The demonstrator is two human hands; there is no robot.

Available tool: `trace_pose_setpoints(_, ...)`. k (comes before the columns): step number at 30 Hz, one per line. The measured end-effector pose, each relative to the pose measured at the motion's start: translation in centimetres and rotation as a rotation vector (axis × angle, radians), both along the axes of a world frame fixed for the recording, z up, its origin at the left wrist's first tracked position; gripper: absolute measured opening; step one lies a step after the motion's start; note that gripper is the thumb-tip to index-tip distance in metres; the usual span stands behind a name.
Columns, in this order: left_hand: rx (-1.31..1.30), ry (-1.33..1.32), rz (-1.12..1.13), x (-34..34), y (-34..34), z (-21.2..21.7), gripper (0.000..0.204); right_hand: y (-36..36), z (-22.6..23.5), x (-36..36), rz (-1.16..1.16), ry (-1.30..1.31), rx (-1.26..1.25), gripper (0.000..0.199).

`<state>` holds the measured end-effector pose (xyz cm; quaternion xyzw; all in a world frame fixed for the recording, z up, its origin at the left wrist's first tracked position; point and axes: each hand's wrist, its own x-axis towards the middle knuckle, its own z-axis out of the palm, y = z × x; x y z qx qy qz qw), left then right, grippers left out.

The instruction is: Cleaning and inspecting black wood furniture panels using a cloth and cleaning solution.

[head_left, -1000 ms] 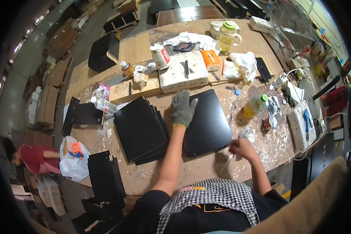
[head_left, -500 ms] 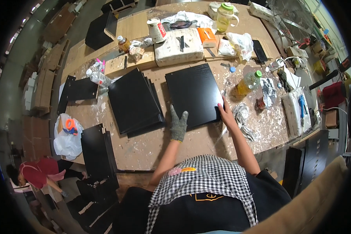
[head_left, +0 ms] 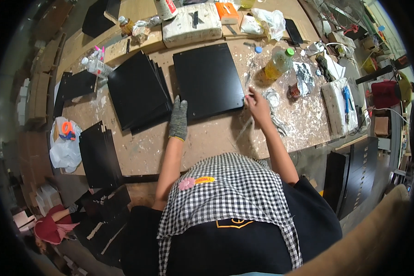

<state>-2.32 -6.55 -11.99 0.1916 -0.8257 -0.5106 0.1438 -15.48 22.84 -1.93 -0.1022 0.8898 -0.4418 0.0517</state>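
Observation:
A black rectangular panel (head_left: 209, 78) lies on the worktable in front of me, with small holes near its lower corners. My left hand (head_left: 178, 120), in a grey knit glove, rests at the panel's lower left corner, its fingers stretched out and close together along the edge. Bare, my right hand (head_left: 259, 108) is just beside the lower right corner, with finger and thumb drawn together. Whether anything thin sits between them is too small to tell. Left of the panel is a stack of similar black panels (head_left: 135, 92), slightly fanned.
Beyond my right hand are a crumpled grey cloth (head_left: 276, 115) and a green-capped bottle (head_left: 279, 64) of yellow liquid. A white paint-stained block (head_left: 191, 27) stands behind the panel. More black panels (head_left: 99, 154) and a white plastic bag (head_left: 65, 152) are at left; a person (head_left: 55, 227) bends beyond.
The view has shifted, so the table sits higher and further left. My left fingers have closed together beside the panel. My right fingers have come off its right edge and curled in.

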Motion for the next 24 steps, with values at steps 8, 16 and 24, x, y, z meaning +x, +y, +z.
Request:
trace_pose_setpoints(8,1.116,0.304,0.061,3.3,1.3,0.2,0.048,11.0,-5.7,2.2,0.063,0.368,0.361,0.050)
trace_pose_setpoints(16,-0.231,-0.068,-0.049,-5.2,-0.1,7.9,0.068,0.7,5.5,0.3,0.253,0.481,0.010,0.034)
trace_pose_setpoints(24,-0.072,-0.246,-0.168,-7.4,0.4,9.1,0.084,-10.5,-1.1,7.2,0.723,0.672,0.135,0.043)
